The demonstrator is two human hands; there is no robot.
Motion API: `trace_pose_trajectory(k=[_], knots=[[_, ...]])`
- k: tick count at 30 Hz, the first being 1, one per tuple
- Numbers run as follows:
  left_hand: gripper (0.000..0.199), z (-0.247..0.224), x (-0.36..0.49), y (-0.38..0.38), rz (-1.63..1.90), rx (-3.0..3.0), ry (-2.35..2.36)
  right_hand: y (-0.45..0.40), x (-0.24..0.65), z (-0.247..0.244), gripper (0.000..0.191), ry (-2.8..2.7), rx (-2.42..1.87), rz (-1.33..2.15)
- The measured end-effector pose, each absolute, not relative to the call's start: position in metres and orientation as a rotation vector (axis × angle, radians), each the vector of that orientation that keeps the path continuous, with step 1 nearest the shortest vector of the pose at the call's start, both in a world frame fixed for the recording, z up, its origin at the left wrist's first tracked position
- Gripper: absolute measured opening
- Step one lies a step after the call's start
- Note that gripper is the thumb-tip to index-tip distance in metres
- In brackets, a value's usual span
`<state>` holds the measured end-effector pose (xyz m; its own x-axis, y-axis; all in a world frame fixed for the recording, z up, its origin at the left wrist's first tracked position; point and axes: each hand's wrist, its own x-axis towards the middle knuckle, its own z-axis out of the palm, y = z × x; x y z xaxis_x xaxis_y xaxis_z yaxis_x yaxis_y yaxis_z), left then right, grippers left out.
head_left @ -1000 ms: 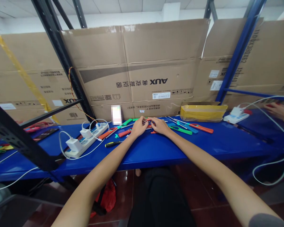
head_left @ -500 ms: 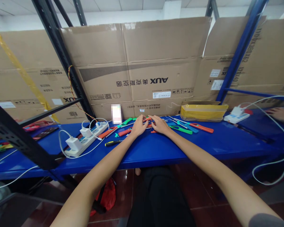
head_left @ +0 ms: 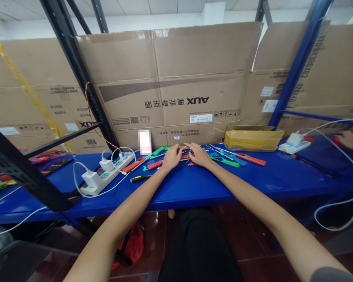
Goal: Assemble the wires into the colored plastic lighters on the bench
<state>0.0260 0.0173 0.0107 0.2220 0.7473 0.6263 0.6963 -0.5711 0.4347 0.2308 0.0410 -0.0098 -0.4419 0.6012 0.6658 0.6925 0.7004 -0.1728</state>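
The left hand (head_left: 172, 157) and right hand (head_left: 199, 155) are bare, with slim fingers, and each runs into a long, slender bare forearm; the left forearm (head_left: 129, 207) leads down toward the lower edge of the view, and the right forearm (head_left: 253, 192) leads toward the lower right corner. Far below and right of the right hand, a grey short sleeve (head_left: 332, 275) covers the upper arm. Well below the hands, between the arms, are plain black trousers (head_left: 198, 246), with soft folds and no visible markings.
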Motion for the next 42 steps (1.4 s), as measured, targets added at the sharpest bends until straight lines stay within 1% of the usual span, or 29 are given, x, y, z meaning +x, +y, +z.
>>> trace_pose_trajectory(k=[9, 18, 22, 24, 28, 30, 42], knots=[[0.014, 0.011, 0.026, 0.017, 1.286, 2.392, 1.417, 0.042, 0.231, -0.01, 0.057, -2.177, -1.003, -0.157], [0.015, 0.009, 0.024, 0.019, 1.336, 2.291, 1.43, 0.044, 0.232, -0.009, 0.048, -2.131, -1.014, -0.157], [0.014, 0.008, 0.022, 0.022, 1.299, 2.266, 1.439, 0.041, 0.232, -0.006, 0.044, -2.116, -1.002, -0.144], [0.014, 0.008, 0.021, 0.022, 1.274, 2.304, 1.439, 0.038, 0.233, -0.004, 0.04, -2.109, -0.977, -0.153], [0.014, 0.01, 0.022, 0.02, 1.241, 2.374, 1.452, 0.036, 0.234, 0.0, 0.022, -2.121, -0.932, -0.199], [0.015, 0.01, 0.023, 0.019, 1.231, 2.385, 1.455, 0.036, 0.234, 0.002, 0.018, -2.117, -0.933, -0.224], [0.014, 0.006, 0.022, 0.025, 1.212, 2.399, 1.448, 0.037, 0.235, 0.003, 0.02, -2.091, -0.954, -0.263]])
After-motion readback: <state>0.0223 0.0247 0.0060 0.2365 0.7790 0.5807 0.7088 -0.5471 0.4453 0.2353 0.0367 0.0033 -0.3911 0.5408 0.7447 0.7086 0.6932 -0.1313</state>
